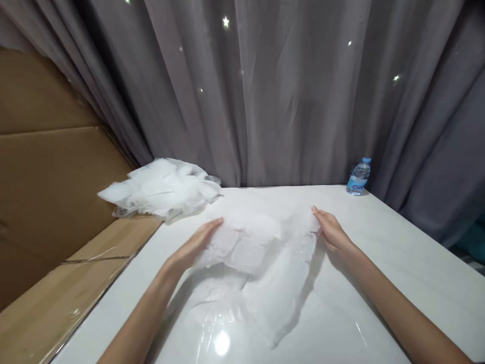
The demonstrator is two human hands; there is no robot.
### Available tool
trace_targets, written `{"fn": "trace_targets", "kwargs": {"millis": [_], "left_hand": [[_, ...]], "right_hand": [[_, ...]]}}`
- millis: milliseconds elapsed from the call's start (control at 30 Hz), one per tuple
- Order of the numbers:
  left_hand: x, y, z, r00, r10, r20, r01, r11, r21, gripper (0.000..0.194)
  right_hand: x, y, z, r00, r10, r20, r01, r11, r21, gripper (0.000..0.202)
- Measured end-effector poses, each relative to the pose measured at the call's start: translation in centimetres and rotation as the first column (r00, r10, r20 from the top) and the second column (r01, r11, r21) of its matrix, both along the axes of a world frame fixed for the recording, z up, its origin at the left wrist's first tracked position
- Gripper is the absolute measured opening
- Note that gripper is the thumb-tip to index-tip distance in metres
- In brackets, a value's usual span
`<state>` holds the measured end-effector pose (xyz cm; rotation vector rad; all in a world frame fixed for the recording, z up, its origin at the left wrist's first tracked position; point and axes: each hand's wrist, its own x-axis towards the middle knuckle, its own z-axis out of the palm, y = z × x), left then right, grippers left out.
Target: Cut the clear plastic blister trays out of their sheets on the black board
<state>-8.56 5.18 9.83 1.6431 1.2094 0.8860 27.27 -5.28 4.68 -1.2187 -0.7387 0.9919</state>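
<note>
My left hand (pixel 204 237) grips the left side of a thin, translucent white plastic sheet (pixel 246 247), thumb on top. At the other side, my right hand (pixel 330 227) pinches the sheet's right edge between thumb and fingers. The sheet looks like soft wrapping or a bag with pocket-like squares; motion blur hides its exact kind. It is held a little above the white table (pixel 397 242), and part of it hangs down toward the front. Below the left hand, more clear film (pixel 215 293) lies crumpled on the tabletop.
A heap of white wrapped pieces in clear plastic (pixel 170 184) sits at the back left. On the left stand cardboard boxes (pixel 56 177). A small water bottle (pixel 358 178) is upright at the back right corner. Behind the table hangs a grey curtain (pixel 280 101) with star cut-outs.
</note>
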Motion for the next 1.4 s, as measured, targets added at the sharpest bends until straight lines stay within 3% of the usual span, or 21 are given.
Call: {"fn": "trace_targets", "kwargs": {"millis": [100, 167, 267, 367, 433, 500, 567, 600, 833, 933, 1100, 1267, 1400], "left_hand": [[1.3, 0.6, -2.8, 0.996, -0.084, 0.036, 0.088, 0.986, -0.142, 0.051], [1.8, 1.0, -3.8, 0.990, -0.115, 0.076, 0.128, 0.971, -0.203, 0.054], [1.9, 1.0, -4.4, 0.980, -0.123, 0.158, 0.160, 0.954, -0.254, 0.054], [1.6, 0.3, -4.2, 0.964, -0.115, 0.241, 0.181, 0.945, -0.272, 0.049], [1.5, -0.6, -4.0, 0.952, -0.101, 0.291, 0.184, 0.943, -0.278, 0.046], [1.4, -1.6, -3.8, 0.942, -0.082, 0.325, 0.182, 0.940, -0.290, 0.042], [1.5, -2.7, -3.6, 0.938, -0.068, 0.340, 0.179, 0.934, -0.308, 0.039], [1.6, -3.2, -3.5, 0.936, -0.064, 0.345, 0.180, 0.931, -0.316, 0.040], [2.2, -5.2, -2.9, 0.908, -0.129, 0.398, 0.270, 0.907, -0.324, 0.058], [2.3, -5.6, -2.9, 0.891, -0.185, 0.414, 0.336, 0.882, -0.330, 0.057], [2.4, -6.3, -2.7, 0.869, -0.245, 0.429, 0.406, 0.849, -0.337, 0.045], [2.6, -6.6, -2.2, 0.829, -0.315, 0.463, 0.481, 0.823, -0.303, 0.047], [2.6, -6.5, -2.3, 0.836, -0.307, 0.455, 0.467, 0.834, -0.294, 0.048]], "right_hand": [[0.0, 1.2, -2.1, 0.997, 0.079, 0.020, -0.076, 0.992, -0.099, 0.051], [0.0, 1.2, -3.0, 0.991, 0.124, 0.052, -0.115, 0.982, -0.153, 0.058], [0.6, 0.1, -3.1, 0.972, 0.186, 0.144, -0.154, 0.966, -0.208, 0.067], [1.4, -1.7, -2.3, 0.925, 0.296, 0.240, -0.243, 0.943, -0.227, 0.058], [1.8, -2.8, -1.7, 0.816, 0.437, 0.377, -0.365, 0.897, -0.250, 0.066], [2.0, -3.7, -1.6, 0.601, 0.554, 0.576, -0.464, 0.829, -0.314, 0.090], [1.7, -4.2, -2.0, 0.393, 0.570, 0.722, -0.478, 0.797, -0.369, 0.100], [1.4, -4.3, -2.3, 0.347, 0.555, 0.756, -0.461, 0.803, -0.378, 0.099], [-1.9, -4.3, -3.9, 0.302, 0.360, 0.883, -0.304, 0.914, -0.269, 0.060], [-2.6, -4.1, -3.5, 0.357, 0.258, 0.898, -0.277, 0.947, -0.161, 0.046], [-1.8, -3.6, -2.2, 0.620, 0.143, 0.771, -0.183, 0.982, -0.035, 0.038], [-0.8, -3.1, -1.6, 0.899, 0.104, 0.426, -0.138, 0.989, 0.049, 0.032], [-0.7, -2.9, -1.9, 0.973, 0.130, 0.192, -0.137, 0.990, 0.024, 0.034]]}}
